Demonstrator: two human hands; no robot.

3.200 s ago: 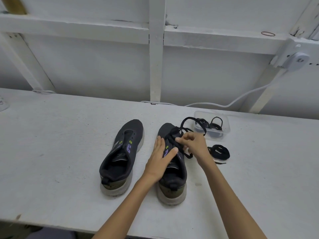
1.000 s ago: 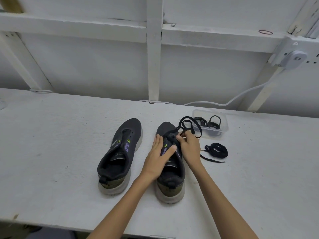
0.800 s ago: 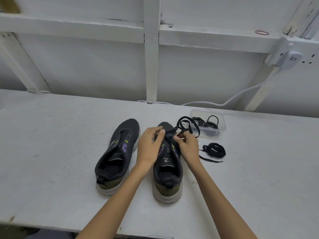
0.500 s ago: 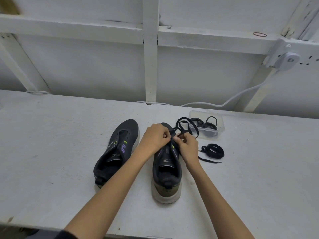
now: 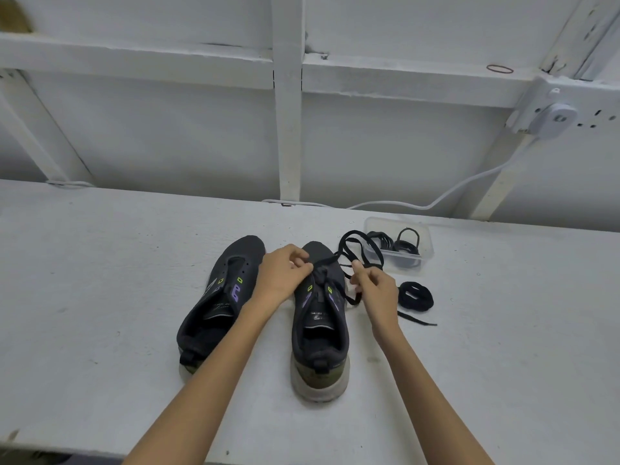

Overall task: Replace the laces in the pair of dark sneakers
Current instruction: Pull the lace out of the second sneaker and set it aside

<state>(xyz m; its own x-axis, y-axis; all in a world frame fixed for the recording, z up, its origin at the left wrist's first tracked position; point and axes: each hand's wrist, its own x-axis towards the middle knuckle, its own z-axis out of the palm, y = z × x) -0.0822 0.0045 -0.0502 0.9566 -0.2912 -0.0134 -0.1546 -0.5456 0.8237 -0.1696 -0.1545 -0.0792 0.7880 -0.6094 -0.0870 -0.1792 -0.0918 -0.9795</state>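
Parting now, the right hand [image 5: 374, 286] has drawn away from the left hand [image 5: 285, 273], pinching the lace [image 5: 352, 232] beside the shoe [image 5: 320, 327]. The left hand pinches it at the front eyelets, by its fingertips. An uneven pull could slip the lace out, or snag the slack loop beyond the right hand.

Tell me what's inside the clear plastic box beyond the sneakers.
Coiled black laces lie inside the clear box. Their number cannot be told: they overlap, and the loose lace loops across the box's left end.
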